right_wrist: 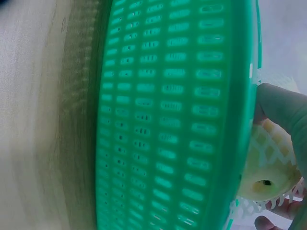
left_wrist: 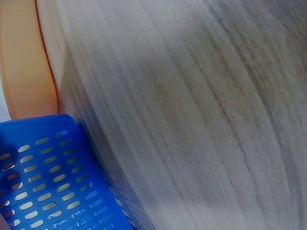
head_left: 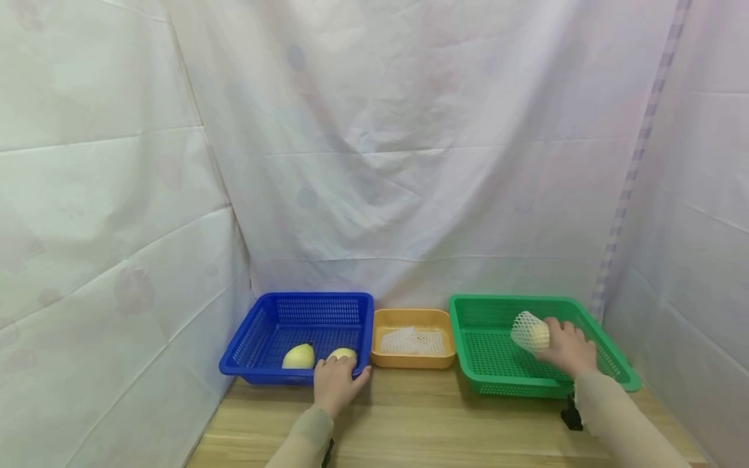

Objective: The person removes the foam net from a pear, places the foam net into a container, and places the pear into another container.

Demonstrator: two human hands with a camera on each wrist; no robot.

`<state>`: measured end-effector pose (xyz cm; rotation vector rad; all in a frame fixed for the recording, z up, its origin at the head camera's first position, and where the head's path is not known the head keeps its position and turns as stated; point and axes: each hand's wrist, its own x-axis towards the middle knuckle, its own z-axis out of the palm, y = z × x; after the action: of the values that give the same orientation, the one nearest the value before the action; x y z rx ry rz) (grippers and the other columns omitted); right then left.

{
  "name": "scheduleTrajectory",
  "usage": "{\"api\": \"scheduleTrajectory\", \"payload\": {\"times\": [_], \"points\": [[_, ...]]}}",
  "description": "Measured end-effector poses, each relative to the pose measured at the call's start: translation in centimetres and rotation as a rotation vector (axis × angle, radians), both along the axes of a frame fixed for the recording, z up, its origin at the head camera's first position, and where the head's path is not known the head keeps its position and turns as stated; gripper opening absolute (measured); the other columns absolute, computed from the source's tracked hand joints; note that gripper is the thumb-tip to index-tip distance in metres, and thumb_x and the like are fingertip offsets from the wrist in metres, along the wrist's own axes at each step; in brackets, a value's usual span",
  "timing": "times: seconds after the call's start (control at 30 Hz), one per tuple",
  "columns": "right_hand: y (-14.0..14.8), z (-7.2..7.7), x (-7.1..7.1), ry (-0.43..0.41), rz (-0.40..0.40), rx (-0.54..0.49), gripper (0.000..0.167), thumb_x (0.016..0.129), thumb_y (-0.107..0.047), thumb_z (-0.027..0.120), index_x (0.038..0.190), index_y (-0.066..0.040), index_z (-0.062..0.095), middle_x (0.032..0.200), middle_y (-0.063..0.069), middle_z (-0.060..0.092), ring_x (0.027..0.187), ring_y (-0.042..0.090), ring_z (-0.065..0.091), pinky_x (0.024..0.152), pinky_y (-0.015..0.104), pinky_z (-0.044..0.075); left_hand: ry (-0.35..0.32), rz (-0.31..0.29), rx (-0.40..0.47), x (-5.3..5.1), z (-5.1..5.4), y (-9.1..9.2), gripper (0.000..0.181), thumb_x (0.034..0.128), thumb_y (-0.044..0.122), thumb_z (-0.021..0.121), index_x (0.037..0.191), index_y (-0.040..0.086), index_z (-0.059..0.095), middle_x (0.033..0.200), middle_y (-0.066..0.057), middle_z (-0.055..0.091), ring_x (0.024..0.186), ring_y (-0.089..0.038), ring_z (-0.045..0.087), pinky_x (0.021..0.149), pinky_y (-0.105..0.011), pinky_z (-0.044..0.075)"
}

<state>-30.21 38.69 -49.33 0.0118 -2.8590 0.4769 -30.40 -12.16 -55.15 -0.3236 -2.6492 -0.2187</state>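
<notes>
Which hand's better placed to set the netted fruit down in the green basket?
Right, likely: the right hand holds the netted fruit over the green basket; the left hand is at the blue basket.

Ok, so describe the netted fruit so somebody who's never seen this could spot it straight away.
Find the green basket, to the right of the small orange tray. There, the right hand holds a pale yellow fruit. It wears a white net, while the two fruits in the blue basket show none.
</notes>
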Motion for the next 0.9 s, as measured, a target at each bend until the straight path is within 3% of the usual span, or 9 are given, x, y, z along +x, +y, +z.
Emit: {"api": "scheduleTrajectory", "payload": {"times": [0.27, 0.6, 0.9], "points": [[-0.6, 0.4, -0.2, 0.046, 0.012, 0.018, 0.081, 0.07, -0.03, 0.08, 0.135, -0.001, 0.042, 0.113, 0.032, 0.048, 0.095, 0.05, 0.047, 0.066, 0.063, 0.035, 0.005, -0.001, 0.001, 0.1, 0.1, 0.0, 0.043, 0.0871, 0.059, 0.057, 0.088, 0.018, 0.071, 0.082, 0.002, 0.067, 0.08, -0.023, 0.058, 0.077, -0.047, 0.042], [-1.8, 1.6, 0.0, 0.095, 0.04, 0.042, 0.081, 0.071, -0.026, 0.079, 0.138, -0.001, 0.041, 0.122, 0.034, 0.045, 0.103, 0.053, 0.044, 0.071, 0.065, 0.035, 0.021, -0.005, 0.001, 0.1, 0.1, 0.0, 0.041, 0.0866, 0.058, 0.059, 0.08, 0.019, 0.067, 0.077, 0.003, 0.065, 0.075, -0.022, 0.057, 0.074, -0.046, 0.042], [-2.5, 2.2, 0.0, 0.125, 0.064, 0.06, 0.081, 0.069, -0.026, 0.082, 0.136, -0.002, 0.042, 0.119, 0.033, 0.047, 0.099, 0.05, 0.045, 0.069, 0.062, 0.036, 0.006, 0.003, -0.008, 0.2, 0.2, 0.0, 0.042, 0.0871, 0.059, 0.057, 0.08, 0.019, 0.067, 0.078, 0.003, 0.065, 0.077, -0.022, 0.057, 0.076, -0.046, 0.042]]}}
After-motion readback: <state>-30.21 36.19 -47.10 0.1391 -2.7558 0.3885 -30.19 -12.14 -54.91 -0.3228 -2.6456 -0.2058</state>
